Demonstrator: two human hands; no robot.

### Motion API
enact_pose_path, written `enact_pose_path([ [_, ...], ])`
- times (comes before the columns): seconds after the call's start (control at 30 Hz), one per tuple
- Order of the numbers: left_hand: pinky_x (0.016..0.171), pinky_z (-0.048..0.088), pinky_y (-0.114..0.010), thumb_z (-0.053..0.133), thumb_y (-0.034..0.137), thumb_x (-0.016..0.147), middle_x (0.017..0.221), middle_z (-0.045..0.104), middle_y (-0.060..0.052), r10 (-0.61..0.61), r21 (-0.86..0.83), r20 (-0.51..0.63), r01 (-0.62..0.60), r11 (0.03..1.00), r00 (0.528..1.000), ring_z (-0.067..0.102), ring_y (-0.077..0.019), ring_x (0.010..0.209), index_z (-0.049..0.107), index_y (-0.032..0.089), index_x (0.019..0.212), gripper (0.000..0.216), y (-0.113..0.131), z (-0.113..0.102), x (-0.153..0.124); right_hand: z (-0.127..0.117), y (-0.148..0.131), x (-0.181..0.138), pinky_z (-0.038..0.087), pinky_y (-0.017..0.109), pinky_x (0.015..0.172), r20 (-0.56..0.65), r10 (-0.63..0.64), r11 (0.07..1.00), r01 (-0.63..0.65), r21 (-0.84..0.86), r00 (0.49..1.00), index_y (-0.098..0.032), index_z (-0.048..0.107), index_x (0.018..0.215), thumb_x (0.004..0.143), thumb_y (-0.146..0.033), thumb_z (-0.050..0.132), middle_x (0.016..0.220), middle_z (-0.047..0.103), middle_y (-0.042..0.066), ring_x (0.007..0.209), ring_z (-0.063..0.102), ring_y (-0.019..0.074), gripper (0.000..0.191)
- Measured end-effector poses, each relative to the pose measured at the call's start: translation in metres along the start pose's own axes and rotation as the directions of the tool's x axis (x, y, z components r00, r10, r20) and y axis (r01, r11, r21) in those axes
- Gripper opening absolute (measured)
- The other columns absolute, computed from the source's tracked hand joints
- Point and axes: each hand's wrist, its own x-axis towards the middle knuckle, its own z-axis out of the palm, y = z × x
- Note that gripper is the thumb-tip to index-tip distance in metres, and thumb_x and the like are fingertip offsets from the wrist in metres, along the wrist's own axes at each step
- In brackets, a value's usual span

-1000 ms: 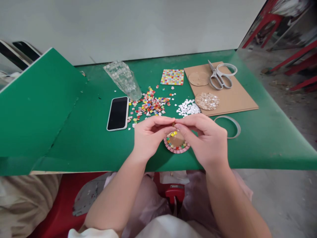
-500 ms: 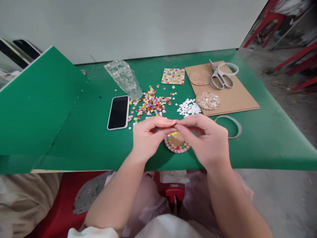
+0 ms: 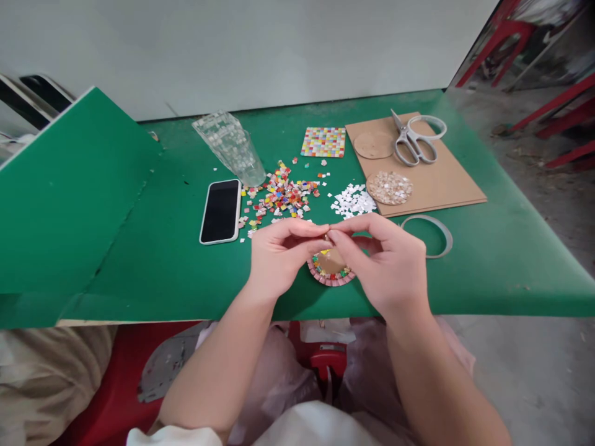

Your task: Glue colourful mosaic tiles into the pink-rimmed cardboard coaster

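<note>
My left hand [image 3: 283,254] and my right hand [image 3: 388,260] meet fingertip to fingertip, both pinched closed. Whatever lies between the fingertips is too small and too covered to make out. Just under them, a round coaster [image 3: 331,266] rests on the green table, with pink tiles around its rim and a ring of coloured tiles inside; its far part is hidden by my fingers. Beyond my left hand spreads a heap of coloured mosaic tiles [image 3: 286,192]. A pile of white mosaic tiles [image 3: 353,199] lies past my right hand.
A phone [image 3: 221,212] and a clear bag of tiles [image 3: 230,145] lie to the left. Behind the heap is a square mosaic coaster [image 3: 323,142]. Scissors [image 3: 411,145] and a tile-covered disc [image 3: 389,188] rest on cardboard [image 3: 446,176]; a tape ring [image 3: 447,238] lies nearer.
My fingertips stay together with only a slight shift. The whole view has moved a few pixels; the things on the table keep their places.
</note>
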Motion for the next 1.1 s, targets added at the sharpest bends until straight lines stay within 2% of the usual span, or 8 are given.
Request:
enact_pose_path([
  [0.1, 0.060, 0.057, -0.022, 0.083, 0.017, 0.053, 0.070, 0.073, 0.002, -0.081, -0.063, 0.018, 0.082, 0.995, 0.997, 0.068, -0.0120, 0.062, 0.073, 0.024, 0.071, 0.022, -0.0008, 0.0003, 0.0002, -0.0018, -0.0004, 0.0007, 0.056, 0.020, 0.055, 0.028, 0.040, 0.996, -0.042, 0.080, 0.999, -0.021, 0.068, 0.077, 0.076, -0.020, 0.063, 0.073, 0.069, -0.002, 0.060, 0.064, 0.0103, 0.004],
  [0.2, 0.059, 0.057, -0.023, 0.083, 0.021, 0.054, 0.070, 0.073, 0.001, -0.110, -0.070, 0.023, 0.112, 0.991, 0.994, 0.067, -0.0127, 0.060, 0.073, 0.023, 0.071, 0.020, -0.0004, -0.0001, 0.0005, -0.0034, -0.0012, 0.0009, 0.056, 0.021, 0.057, 0.050, 0.049, 0.994, -0.054, 0.091, 0.998, -0.021, 0.069, 0.078, 0.076, -0.020, 0.064, 0.074, 0.070, -0.001, 0.063, 0.065, 0.0112, 0.006],
  [0.5, 0.066, 0.055, -0.022, 0.081, 0.012, 0.056, 0.074, 0.073, 0.001, 0.047, 0.029, 0.024, -0.048, 0.998, 0.999, 0.067, -0.0124, 0.070, 0.074, 0.025, 0.073, 0.023, 0.0023, -0.0019, 0.0011, -0.0022, -0.0034, -0.0021, 0.055, 0.023, 0.065, 0.015, -0.068, 0.994, 0.069, -0.086, 0.998, -0.022, 0.069, 0.081, 0.078, -0.019, 0.062, 0.076, 0.070, 0.000, 0.070, 0.065, 0.0125, 0.008],
  [0.7, 0.066, 0.055, -0.024, 0.082, 0.014, 0.055, 0.072, 0.073, 0.000, 0.084, 0.090, 0.023, -0.086, 0.992, 0.996, 0.067, -0.0134, 0.069, 0.074, 0.026, 0.071, 0.021, 0.0047, -0.0024, 0.0011, 0.0002, -0.0053, -0.0020, 0.055, 0.025, 0.066, -0.017, -0.093, 0.983, 0.089, -0.160, 0.996, -0.022, 0.067, 0.077, 0.079, -0.018, 0.060, 0.074, 0.070, -0.001, 0.067, 0.064, 0.0125, 0.009],
  [0.87, 0.065, 0.057, -0.026, 0.083, 0.018, 0.053, 0.073, 0.073, -0.001, 0.002, 0.082, -0.016, 0.000, 0.997, 1.000, 0.067, -0.0147, 0.068, 0.074, 0.024, 0.070, 0.020, 0.0019, -0.0004, -0.0002, 0.0032, -0.0036, -0.0006, 0.056, 0.024, 0.063, -0.048, -0.067, 0.986, 0.059, -0.154, 0.997, -0.023, 0.067, 0.076, 0.078, -0.018, 0.060, 0.074, 0.070, -0.001, 0.066, 0.065, 0.0125, 0.008],
  [1.0, 0.064, 0.058, -0.028, 0.083, 0.023, 0.054, 0.073, 0.073, -0.001, -0.120, -0.034, 0.002, 0.120, 0.992, 0.993, 0.069, -0.0159, 0.067, 0.073, 0.022, 0.071, 0.020, -0.0016, 0.0003, 0.0004, 0.0012, -0.0021, 0.0012, 0.055, 0.020, 0.056, -0.046, -0.013, 1.000, 0.012, -0.024, 0.999, -0.022, 0.068, 0.075, 0.076, -0.018, 0.062, 0.072, 0.069, -0.002, 0.062, 0.064, 0.0105, 0.007],
  [1.1, 0.062, 0.058, -0.026, 0.082, 0.023, 0.056, 0.070, 0.073, 0.001, -0.136, -0.092, 0.023, 0.138, 0.986, 0.990, 0.069, -0.0148, 0.065, 0.073, 0.024, 0.073, 0.019, -0.0021, -0.0003, 0.0011, -0.0014, -0.0013, 0.0010, 0.056, 0.020, 0.060, -0.005, -0.031, 0.999, 0.031, 0.027, 1.000, -0.022, 0.069, 0.080, 0.077, -0.018, 0.062, 0.076, 0.070, -0.002, 0.065, 0.065, 0.0103, 0.009],
])
